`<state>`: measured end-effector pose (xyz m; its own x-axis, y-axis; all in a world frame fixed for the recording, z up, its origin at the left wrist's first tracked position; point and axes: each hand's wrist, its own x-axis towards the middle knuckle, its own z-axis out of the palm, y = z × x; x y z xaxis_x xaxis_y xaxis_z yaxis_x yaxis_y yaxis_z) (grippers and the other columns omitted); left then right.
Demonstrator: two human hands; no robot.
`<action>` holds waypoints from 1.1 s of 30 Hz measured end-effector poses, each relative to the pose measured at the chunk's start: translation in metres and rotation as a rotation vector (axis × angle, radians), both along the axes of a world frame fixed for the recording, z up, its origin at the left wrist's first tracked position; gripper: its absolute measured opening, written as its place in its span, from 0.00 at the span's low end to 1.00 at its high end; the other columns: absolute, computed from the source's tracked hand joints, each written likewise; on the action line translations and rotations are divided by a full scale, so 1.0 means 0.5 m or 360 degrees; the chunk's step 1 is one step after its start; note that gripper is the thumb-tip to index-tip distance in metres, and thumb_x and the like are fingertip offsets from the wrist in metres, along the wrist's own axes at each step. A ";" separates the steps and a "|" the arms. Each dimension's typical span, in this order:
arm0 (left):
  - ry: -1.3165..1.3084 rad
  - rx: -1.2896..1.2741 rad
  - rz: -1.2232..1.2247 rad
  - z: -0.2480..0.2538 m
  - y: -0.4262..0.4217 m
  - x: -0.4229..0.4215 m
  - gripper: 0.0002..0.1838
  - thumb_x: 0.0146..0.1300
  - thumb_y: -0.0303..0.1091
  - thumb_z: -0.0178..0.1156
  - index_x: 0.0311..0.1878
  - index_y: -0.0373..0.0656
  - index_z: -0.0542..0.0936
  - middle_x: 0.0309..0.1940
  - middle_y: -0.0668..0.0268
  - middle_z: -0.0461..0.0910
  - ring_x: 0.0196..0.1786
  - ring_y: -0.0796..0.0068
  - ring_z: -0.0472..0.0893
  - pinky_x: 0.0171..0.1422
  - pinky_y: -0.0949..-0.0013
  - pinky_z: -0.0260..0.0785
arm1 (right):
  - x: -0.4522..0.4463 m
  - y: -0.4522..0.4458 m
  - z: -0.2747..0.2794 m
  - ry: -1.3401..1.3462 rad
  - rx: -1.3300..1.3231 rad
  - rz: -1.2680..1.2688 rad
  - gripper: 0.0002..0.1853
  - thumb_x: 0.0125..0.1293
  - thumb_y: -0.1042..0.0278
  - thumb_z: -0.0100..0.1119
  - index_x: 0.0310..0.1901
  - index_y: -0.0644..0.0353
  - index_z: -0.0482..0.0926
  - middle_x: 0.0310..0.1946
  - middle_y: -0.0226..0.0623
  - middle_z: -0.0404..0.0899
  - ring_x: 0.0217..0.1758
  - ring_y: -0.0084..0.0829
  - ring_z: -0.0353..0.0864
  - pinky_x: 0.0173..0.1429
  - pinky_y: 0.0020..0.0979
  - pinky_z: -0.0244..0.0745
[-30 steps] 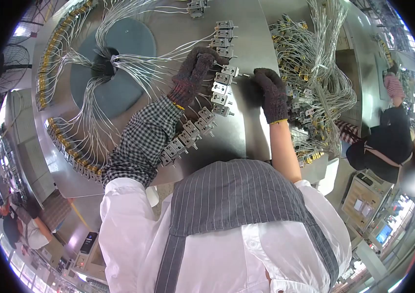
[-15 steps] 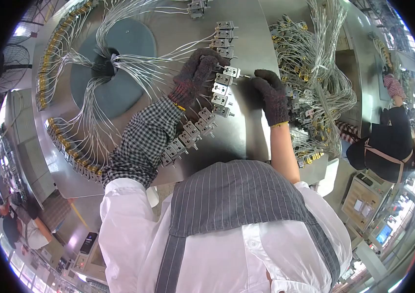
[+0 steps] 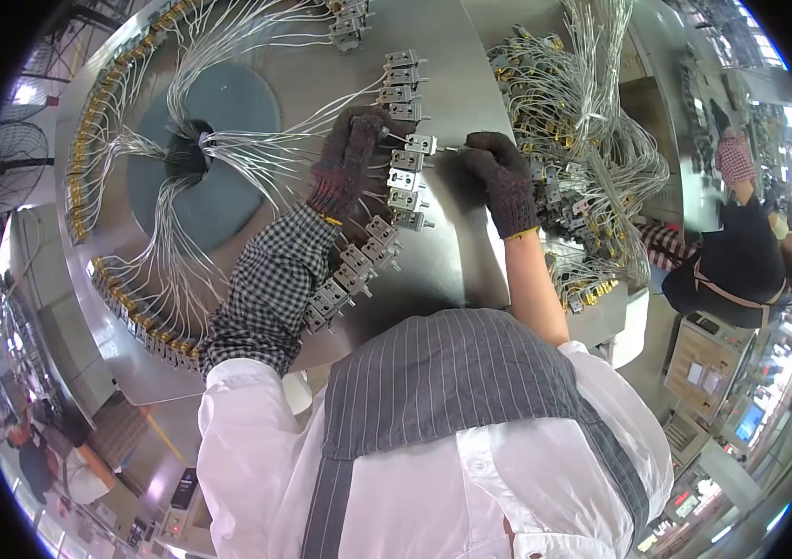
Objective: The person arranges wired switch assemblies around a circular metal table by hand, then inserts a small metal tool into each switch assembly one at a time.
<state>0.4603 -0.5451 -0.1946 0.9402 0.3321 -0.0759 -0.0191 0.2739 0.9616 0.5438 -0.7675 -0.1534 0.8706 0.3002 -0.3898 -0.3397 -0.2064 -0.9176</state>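
Note:
My left hand (image 3: 349, 154), in a dark knit glove, is closed beside a metal connector block (image 3: 420, 144), at the wires on its left side; the fingertips are partly hidden. On the block's right, my right hand (image 3: 500, 172), also gloved, is closed around a small thin metal piece (image 3: 452, 149) that points at the block. More metal blocks (image 3: 405, 180) run in a curved row down toward my apron. Pale wires (image 3: 256, 149) fan out from the hole of a grey disc (image 3: 247, 102) toward the blocks.
Yellow-ended connectors (image 3: 79, 158) line the left edge of the metal table (image 3: 456, 74). A large bundle of wires and connectors (image 3: 591, 158) lies to the right. One co-worker (image 3: 740, 247) is at the far right, another person (image 3: 70, 466) at the lower left.
The whole view has shifted slightly, with the table items lower and further left. Both hands keep about the same places at the block. The co-worker at the right has moved a little.

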 end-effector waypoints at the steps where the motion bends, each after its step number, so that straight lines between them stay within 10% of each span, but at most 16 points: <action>1: -0.0001 -0.0011 -0.0006 0.001 -0.001 0.000 0.15 0.79 0.40 0.45 0.54 0.38 0.73 0.46 0.53 0.84 0.50 0.62 0.84 0.59 0.60 0.76 | 0.001 0.001 0.003 0.0004 0.0002 -0.0001 0.14 0.61 0.64 0.67 0.46 0.60 0.83 0.38 0.29 0.83 0.41 0.21 0.79 0.50 0.25 0.75; 33: 0.0269 -0.0258 -0.0024 0.063 -0.044 -0.012 0.16 0.77 0.45 0.52 0.50 0.41 0.75 0.45 0.61 0.83 0.44 0.73 0.83 0.48 0.66 0.80 | -0.027 -0.035 -0.013 0.0276 -0.0010 -0.0089 0.12 0.61 0.68 0.66 0.45 0.62 0.84 0.40 0.32 0.84 0.42 0.22 0.81 0.49 0.25 0.77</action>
